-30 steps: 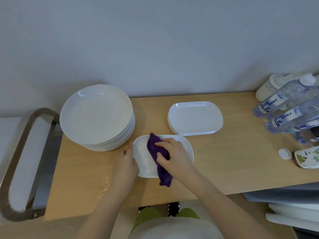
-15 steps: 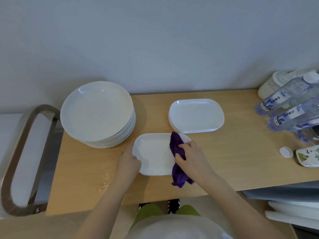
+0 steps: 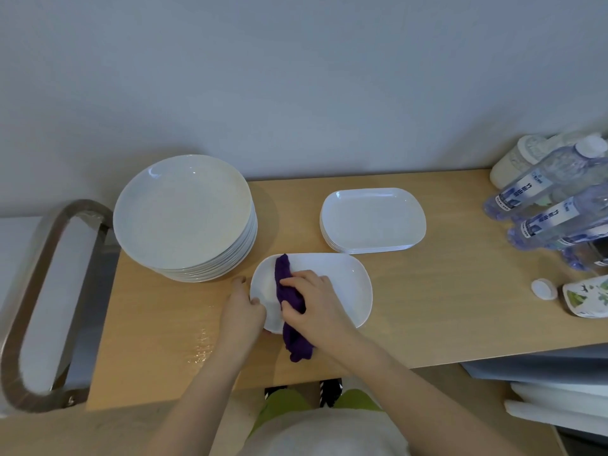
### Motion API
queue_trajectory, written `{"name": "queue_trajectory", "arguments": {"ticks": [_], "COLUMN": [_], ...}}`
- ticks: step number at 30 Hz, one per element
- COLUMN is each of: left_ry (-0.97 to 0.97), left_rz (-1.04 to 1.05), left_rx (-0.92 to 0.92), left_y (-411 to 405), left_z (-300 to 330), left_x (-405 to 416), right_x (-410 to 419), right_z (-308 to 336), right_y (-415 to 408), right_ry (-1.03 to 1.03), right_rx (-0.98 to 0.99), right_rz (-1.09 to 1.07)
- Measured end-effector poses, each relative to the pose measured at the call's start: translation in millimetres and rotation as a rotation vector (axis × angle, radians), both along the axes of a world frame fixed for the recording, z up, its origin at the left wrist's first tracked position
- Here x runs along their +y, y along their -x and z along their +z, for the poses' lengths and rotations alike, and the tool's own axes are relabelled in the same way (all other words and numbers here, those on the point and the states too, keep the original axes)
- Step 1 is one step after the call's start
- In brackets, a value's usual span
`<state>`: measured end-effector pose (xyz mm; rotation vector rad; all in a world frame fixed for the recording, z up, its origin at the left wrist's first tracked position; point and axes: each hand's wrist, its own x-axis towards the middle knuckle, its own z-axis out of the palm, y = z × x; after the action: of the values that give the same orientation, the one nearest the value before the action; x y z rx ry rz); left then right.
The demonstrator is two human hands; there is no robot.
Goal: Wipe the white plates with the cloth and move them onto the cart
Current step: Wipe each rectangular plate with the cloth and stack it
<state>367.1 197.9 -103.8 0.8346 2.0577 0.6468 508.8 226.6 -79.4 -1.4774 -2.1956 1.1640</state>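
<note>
Wiping underway: right hand (image 3: pixel 316 307) grips purple cloth (image 3: pixel 289 307), pressing it onto rectangular plate (image 3: pixel 342 284) at near table (image 3: pixel 444 307) edge. Left hand (image 3: pixel 241 311) pinches plate's left rim, probably steadying it. Cart handle (image 3: pixel 42 291) far left.

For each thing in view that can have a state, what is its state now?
Rectangular plate: flat on table, being wiped.
Purple cloth: bunched, pressed on plate.
Right hand: grips cloth.
Left hand: holds plate's rim.
Round plates: stacked.
Rectangular stack: untouched.
Loose cap: off, on table.
</note>
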Motion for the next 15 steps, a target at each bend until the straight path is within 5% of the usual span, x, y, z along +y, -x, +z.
{"name": "queue_trajectory", "arguments": {"ticks": [6,15], "left_ry": [-0.07,-0.116], "left_rz": [0.01,0.026], "left_rx": [-0.065,-0.179], "left_y": [-5,-5], "left_z": [1,4], "left_x": [-3,-5], "right_x": [31,36], "right_z": [19,17], "right_y": [-46,-72], "right_ry": [-0.019,-0.026], "right_rx": [0.038,-0.197], "right_rz": [-0.102,-0.165]}}
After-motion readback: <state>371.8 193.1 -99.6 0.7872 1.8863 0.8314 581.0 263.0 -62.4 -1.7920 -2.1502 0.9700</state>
